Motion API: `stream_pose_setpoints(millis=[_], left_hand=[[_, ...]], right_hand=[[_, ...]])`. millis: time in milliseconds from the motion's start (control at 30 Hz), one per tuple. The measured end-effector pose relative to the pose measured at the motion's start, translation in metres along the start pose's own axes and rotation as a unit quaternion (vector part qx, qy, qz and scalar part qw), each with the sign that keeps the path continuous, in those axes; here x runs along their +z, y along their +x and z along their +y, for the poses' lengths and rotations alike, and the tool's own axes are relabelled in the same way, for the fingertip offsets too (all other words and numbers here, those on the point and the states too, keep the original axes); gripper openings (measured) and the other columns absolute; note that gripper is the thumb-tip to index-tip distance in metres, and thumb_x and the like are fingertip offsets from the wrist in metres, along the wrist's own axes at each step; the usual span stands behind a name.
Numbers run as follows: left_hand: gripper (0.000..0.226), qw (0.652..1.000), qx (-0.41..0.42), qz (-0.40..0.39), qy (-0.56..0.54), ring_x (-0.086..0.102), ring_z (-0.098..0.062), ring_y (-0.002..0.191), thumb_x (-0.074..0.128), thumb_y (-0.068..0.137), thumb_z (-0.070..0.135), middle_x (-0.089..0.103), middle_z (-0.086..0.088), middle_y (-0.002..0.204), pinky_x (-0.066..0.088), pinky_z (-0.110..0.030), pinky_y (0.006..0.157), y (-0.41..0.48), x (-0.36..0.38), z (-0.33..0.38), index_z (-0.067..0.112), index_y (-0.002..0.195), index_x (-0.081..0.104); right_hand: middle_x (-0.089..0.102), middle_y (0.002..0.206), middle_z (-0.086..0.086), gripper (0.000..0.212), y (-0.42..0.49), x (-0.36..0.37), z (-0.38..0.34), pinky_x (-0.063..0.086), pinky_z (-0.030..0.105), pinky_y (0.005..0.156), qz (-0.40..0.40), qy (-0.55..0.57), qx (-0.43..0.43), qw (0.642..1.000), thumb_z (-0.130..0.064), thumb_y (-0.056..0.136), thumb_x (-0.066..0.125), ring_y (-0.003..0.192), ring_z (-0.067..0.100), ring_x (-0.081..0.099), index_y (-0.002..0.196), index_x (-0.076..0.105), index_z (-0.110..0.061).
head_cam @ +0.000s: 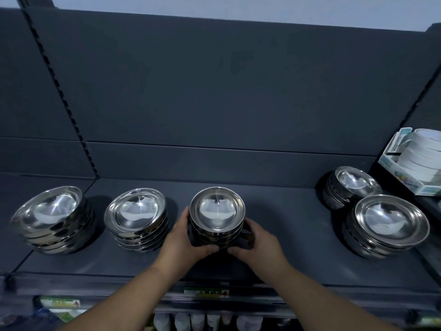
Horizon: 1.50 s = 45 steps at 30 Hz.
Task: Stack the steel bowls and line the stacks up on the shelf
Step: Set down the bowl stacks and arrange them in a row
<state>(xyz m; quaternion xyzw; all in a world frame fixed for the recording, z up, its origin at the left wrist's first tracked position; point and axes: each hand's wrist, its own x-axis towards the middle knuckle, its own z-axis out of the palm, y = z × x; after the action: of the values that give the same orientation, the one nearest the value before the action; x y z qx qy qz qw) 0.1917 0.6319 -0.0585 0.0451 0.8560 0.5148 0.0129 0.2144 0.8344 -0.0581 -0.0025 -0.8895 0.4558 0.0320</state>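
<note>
Dark grey shelving back panel (226, 91) with a slotted upright (59, 91) under a pale wall (238, 8), dimly lit

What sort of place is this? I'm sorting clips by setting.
Probably a shop aisle: dark metal shelf with a slotted upright, price labels on its front edge, steel bowl stacks, and boxed white dishes alongside.

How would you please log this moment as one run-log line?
phase: aligning | left hand + right hand: gripping middle stack | shelf: five stacks | far-right stacks: unaligned
</note>
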Motion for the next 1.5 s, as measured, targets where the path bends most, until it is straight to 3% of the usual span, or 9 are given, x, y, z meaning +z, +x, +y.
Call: stream_pose_setpoints(millis=[133, 300, 467, 567, 733, 867, 1000, 1233, 1500], left_hand=[[0.138, 1.000, 0.001, 0.020, -0.023, 0.030, -0.010, 0.141, 0.091, 0.048, 0.043, 0.029, 0.008, 0.155, 0.030, -0.039, 0.117, -0.006, 0.002, 0.004, 0.035, 0.151, 0.000], [0.123, 0.999, 0.036, 0.015, -0.011, 0.033, -0.007, 0.138, 0.087, 0.064, 0.027, 0.033, 0.007, 0.152, 0.030, -0.033, 0.116, -0.010, 0.006, 0.008, 0.027, 0.152, 0.001], [0.122, 0.999, 0.038, -0.003, 0.011, 0.036, -0.009, 0.137, 0.087, 0.064, 0.026, 0.036, 0.005, 0.151, 0.031, -0.035, 0.115, -0.004, 0.000, 0.007, 0.028, 0.152, 0.003], [0.125, 0.999, 0.038, -0.010, 0.024, 0.036, -0.011, 0.138, 0.089, 0.062, 0.028, 0.034, 0.005, 0.152, 0.031, -0.034, 0.115, -0.004, -0.003, 0.009, 0.027, 0.152, 0.003], [0.119, 0.990, 0.105, 0.042, 0.085, 0.024, -0.013, 0.143, 0.089, 0.060, 0.034, 0.025, 0.002, 0.155, 0.023, -0.031, 0.118, -0.014, -0.007, 0.033, 0.019, 0.152, 0.015], [0.098, 0.963, 0.217, 0.043, 0.154, 0.027, -0.011, 0.140, 0.087, 0.063, 0.038, 0.034, 0.003, 0.150, 0.021, -0.027, 0.115, -0.020, 0.001, 0.060, 0.014, 0.144, 0.037], [0.089, 0.939, 0.276, -0.012, 0.206, 0.025, -0.011, 0.142, 0.079, 0.071, 0.044, 0.030, 0.004, 0.154, 0.015, -0.021, 0.115, -0.026, 0.040, 0.094, 0.019, 0.145, 0.036], [0.090, 0.942, 0.198, -0.110, 0.246, 0.015, -0.013, 0.146, 0.069, 0.079, 0.053, 0.014, 0.005, 0.159, 0.018, -0.027, 0.119, -0.043, 0.156, 0.121, 0.021, 0.150, 0.023], [0.099, 0.953, 0.110, -0.119, 0.255, 0.018, -0.017, 0.146, 0.073, 0.075, 0.051, 0.018, -0.001, 0.159, 0.019, -0.028, 0.118, -0.042, 0.263, 0.157, 0.017, 0.151, 0.020]], right_hand=[[0.057, 0.124, -0.021, 0.093, 0.002, -0.008, -0.005, 0.039, 0.010, 0.099, -0.007, -0.005, -0.024, 1.000, -0.025, 0.063, 0.088, 0.116, -0.008, 0.050, 0.140, 0.039, -0.040], [0.057, 0.109, -0.028, 0.089, 0.001, -0.008, -0.013, 0.039, 0.002, 0.093, -0.004, 0.004, -0.023, 1.000, -0.018, 0.067, 0.086, 0.101, -0.021, 0.050, 0.136, 0.036, -0.046], [0.056, 0.117, -0.023, 0.092, -0.004, -0.003, -0.011, 0.036, -0.002, 0.091, 0.000, 0.006, -0.018, 1.000, -0.016, 0.070, 0.084, 0.101, -0.019, 0.050, 0.143, 0.035, -0.040], [0.056, 0.124, -0.020, 0.092, -0.006, -0.005, -0.009, 0.043, 0.013, 0.099, -0.005, -0.011, -0.004, 1.000, -0.018, 0.070, 0.084, 0.107, -0.009, 0.054, 0.144, 0.034, -0.039], [0.046, 0.145, -0.003, 0.085, -0.017, -0.022, -0.003, 0.036, 0.023, 0.109, 0.008, -0.123, 0.048, 0.991, -0.036, 0.075, 0.079, 0.128, 0.012, 0.047, 0.147, 0.035, -0.022], [0.052, 0.140, -0.006, 0.070, -0.039, -0.055, 0.006, 0.044, 0.028, 0.102, 0.030, -0.201, 0.097, 0.974, -0.055, 0.078, 0.068, 0.126, 0.013, 0.051, 0.139, 0.047, -0.028], [0.062, 0.126, -0.009, 0.060, -0.066, -0.104, 0.022, 0.048, 0.029, 0.093, 0.062, -0.237, 0.155, 0.957, -0.065, 0.074, 0.063, 0.116, 0.015, 0.058, 0.125, 0.058, -0.033], [0.068, 0.114, -0.006, 0.059, -0.113, -0.198, 0.085, 0.050, 0.030, 0.086, 0.079, -0.258, 0.220, 0.937, -0.068, 0.074, 0.059, 0.110, 0.019, 0.062, 0.116, 0.062, -0.028], [0.050, 0.142, 0.003, 0.086, -0.114, -0.275, 0.163, 0.044, 0.031, 0.104, 0.053, -0.221, 0.171, 0.959, -0.062, 0.077, 0.064, 0.129, 0.020, 0.048, 0.146, 0.037, -0.019]])
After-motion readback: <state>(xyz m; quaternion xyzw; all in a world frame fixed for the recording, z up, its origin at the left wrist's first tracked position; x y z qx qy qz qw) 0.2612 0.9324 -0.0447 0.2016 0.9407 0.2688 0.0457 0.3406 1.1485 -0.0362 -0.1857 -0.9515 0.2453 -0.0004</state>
